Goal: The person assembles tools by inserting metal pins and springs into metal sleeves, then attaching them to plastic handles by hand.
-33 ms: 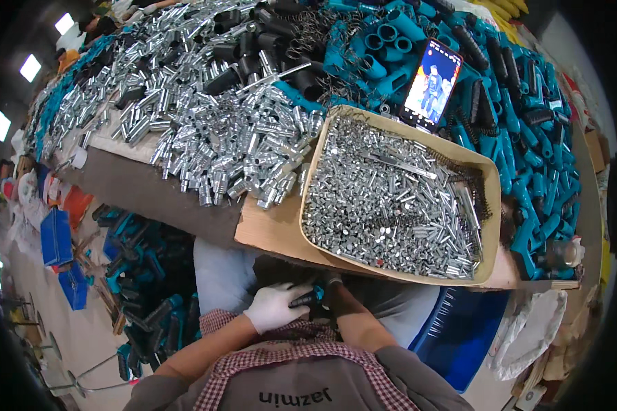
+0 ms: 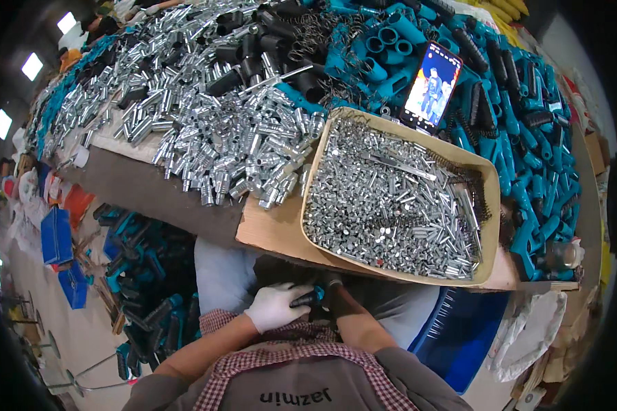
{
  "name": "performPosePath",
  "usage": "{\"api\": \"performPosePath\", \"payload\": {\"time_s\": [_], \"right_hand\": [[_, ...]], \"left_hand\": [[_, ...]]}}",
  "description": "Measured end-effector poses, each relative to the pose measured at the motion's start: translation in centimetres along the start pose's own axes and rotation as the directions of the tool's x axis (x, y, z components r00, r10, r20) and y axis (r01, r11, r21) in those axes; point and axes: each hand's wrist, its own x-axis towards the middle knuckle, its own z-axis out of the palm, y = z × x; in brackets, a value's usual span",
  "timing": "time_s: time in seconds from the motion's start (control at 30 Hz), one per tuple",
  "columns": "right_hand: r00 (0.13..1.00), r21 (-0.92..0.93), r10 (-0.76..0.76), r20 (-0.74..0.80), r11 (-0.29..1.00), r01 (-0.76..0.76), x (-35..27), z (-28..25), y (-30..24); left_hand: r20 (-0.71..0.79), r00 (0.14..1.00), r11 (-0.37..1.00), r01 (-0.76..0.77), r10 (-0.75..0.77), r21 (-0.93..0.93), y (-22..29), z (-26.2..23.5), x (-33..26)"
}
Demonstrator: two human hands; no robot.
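- Over here the workshop bench is heaped high: shiny metal sleeves (image 2: 243,147) to the left, teal plastic parts (image 2: 528,175) to the right, and a cream tray (image 2: 487,264) of small metal pins (image 2: 363,198) at its front board (image 2: 271,229).
- Down in the person's lap, below the bench edge, the white-gloved left hand (image 2: 275,307) has its fingers closed round a black-and-teal handle piece (image 2: 310,297).
- The right hand (image 2: 332,288) sits just beside that piece, but it is dark and in shadow; I can't tell whether it grips anything.
- My first worry is the handle piece slipping: a smooth glove, a lap for support and poor light under the bench could let it drop between the knees.
- Anything small worked loose down there would be hard to find in that shade.
- The tray's near side seems to reach the board's front edge; a knee or forearm coming up under it could tip the pins out.
- The phone (image 2: 430,88), lit and leaning among the teal parts behind the tray, could slide if that loose heap settles, and its moving picture might draw the eyes away.
- Against the earlier frame, hardly anything differs: the bench sits a hair lower in view, likely a slight head tilt, while the left hand, the handle piece and the tray keep their places.
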Motion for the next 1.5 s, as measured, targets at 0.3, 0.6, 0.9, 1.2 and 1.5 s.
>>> {"api": "performPosePath", "payload": {"time_s": [0.3,0.6,0.9,1.2,1.5], "right_hand": [[0.992,0.339,0.128,-0.020,0.934,-0.114,3.4,-2.0,-7.3],[0.876,0.190,-0.113,-0.470,0.956,0.226,-1.6,-0.9,-8.4],[0.627,0.031,-0.508,-0.591,0.762,0.647,-1.0,-2.6,-9.4],[0.758,-0.362,-0.432,-0.488,0.891,0.275,3.7,-3.7,-0.4],[0.594,-0.767,-0.795,-0.122,0.455,0.452,-1.7,-10.4,2.4]], "left_hand": [[0.083,0.977,0.980,0.195,-0.198,0.039,1.7,5.4,2.0],[0.130,0.958,0.966,0.246,-0.255,0.079,0.6,6.5,3.4],[0.165,0.952,0.965,0.244,-0.257,0.095,2.3,2.3,3.0],[0.245,0.960,0.990,0.117,-0.132,0.076,2.8,4.0,5.2],[-0.357,0.905,0.969,0.184,-0.232,-0.165,5.4,-21.0,-13.0]]}}
